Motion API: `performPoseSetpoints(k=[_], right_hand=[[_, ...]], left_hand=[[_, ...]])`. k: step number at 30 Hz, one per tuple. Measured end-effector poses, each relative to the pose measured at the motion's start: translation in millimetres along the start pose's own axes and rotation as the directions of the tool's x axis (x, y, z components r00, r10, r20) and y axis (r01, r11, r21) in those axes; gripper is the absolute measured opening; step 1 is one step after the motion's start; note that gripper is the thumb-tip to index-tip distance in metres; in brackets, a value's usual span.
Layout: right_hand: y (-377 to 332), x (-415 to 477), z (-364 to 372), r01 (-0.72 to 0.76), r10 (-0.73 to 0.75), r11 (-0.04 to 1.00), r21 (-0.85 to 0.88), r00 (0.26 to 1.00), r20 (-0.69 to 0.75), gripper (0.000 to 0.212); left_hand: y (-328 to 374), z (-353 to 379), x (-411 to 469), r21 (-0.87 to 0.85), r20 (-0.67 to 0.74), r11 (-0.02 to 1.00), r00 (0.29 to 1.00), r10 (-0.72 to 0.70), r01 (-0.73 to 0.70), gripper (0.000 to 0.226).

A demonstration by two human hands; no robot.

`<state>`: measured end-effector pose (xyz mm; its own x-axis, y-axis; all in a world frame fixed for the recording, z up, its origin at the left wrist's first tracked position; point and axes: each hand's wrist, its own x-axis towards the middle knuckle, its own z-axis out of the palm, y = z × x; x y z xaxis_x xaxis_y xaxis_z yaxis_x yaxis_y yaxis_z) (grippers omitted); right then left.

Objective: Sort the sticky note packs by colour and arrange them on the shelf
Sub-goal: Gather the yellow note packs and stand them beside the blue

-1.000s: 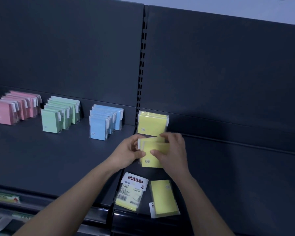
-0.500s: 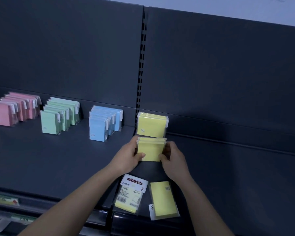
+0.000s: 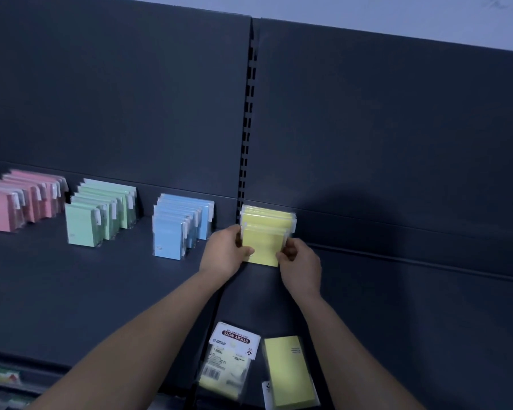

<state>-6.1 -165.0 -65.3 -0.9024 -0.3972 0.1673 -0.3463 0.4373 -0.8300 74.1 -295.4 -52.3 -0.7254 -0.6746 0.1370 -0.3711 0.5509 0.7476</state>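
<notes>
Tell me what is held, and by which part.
The front yellow pack: the left hand grips its left edge, the right hand its right edge.

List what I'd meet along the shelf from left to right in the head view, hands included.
pink packs → green packs → blue packs → left hand → yellow packs, pinched at both sides → right hand

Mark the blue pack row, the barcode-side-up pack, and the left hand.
blue pack row [image 3: 168, 238], head view, front face of nearest pack.
barcode-side-up pack [image 3: 229, 361], head view, its printed back.
left hand [image 3: 224, 253], head view, back of the hand.
</notes>
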Motion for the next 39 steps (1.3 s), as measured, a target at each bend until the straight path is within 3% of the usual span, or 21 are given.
performPoseSetpoints(k=[14, 21, 23, 26, 28, 29, 30, 32, 33, 36, 39], right_hand=[[1, 18, 10, -0.042, 0.035, 0.994, -0.096, 0.997, -0.069, 0.011], [0, 9, -2, -0.034, 0.030, 0.996, -0.085, 0.998, -0.050, 0.026], [-3, 2, -11, -0.027, 0.030, 0.995, -0.096, 0.999, 0.030, 0.026], [-9, -11, -34, 0.029, 0.008, 0.995, -0.097, 0.934, 0.358, 0.025], [-16, -24, -50, 0.079, 0.028, 0.987, -0.139, 0.769, 0.639, 0.030], [-20, -30, -56, 0.123, 0.062, 0.973, -0.194, 0.671, 0.739, 0.036], [-25, -37, -62, 0.174, 0.105, 0.951, -0.255, 0.593, 0.799, 0.042], [-35, -48, -69, 0.259, 0.184, 0.895, -0.364, 0.528, 0.829, 0.052], [-40, -52, -70, 0.293, 0.217, 0.862, -0.414, 0.524, 0.824, 0.055], [-46, -61, -70, 0.403, 0.280, 0.740, -0.539, 0.543, 0.791, 0.058], [-45, -64, -65, 0.449, 0.294, 0.684, -0.575, 0.552, 0.780, 0.056]], left_hand=[[-14, 7, 22, 0.217, 0.016, 0.972, 0.996, 0.084, -0.086, 0.030], [-11, -4, 17, 0.172, 0.058, 0.985, 0.998, 0.019, -0.029, 0.037], [-9, -12, 12, 0.183, 0.074, 0.983, 0.997, 0.009, -0.022, 0.043], [-3, -30, -3, 0.228, 0.179, 0.972, 0.984, 0.007, -0.049, 0.039], [4, -46, -18, 0.231, 0.433, 0.967, 0.901, -0.002, -0.109, 0.037], [9, -53, -26, 0.228, 0.580, 0.963, 0.814, -0.017, -0.142, 0.040], [15, -58, -35, 0.236, 0.703, 0.955, 0.711, -0.039, -0.181, 0.044], [21, -64, -50, 0.281, 0.829, 0.917, 0.553, -0.084, -0.283, 0.054], [23, -64, -57, 0.313, 0.844, 0.888, 0.527, -0.098, -0.337, 0.058], [22, -58, -70, 0.422, 0.824, 0.775, 0.556, -0.110, -0.471, 0.062], [19, -54, -74, 0.460, 0.808, 0.766, 0.570, -0.150, -0.449, 0.052]])
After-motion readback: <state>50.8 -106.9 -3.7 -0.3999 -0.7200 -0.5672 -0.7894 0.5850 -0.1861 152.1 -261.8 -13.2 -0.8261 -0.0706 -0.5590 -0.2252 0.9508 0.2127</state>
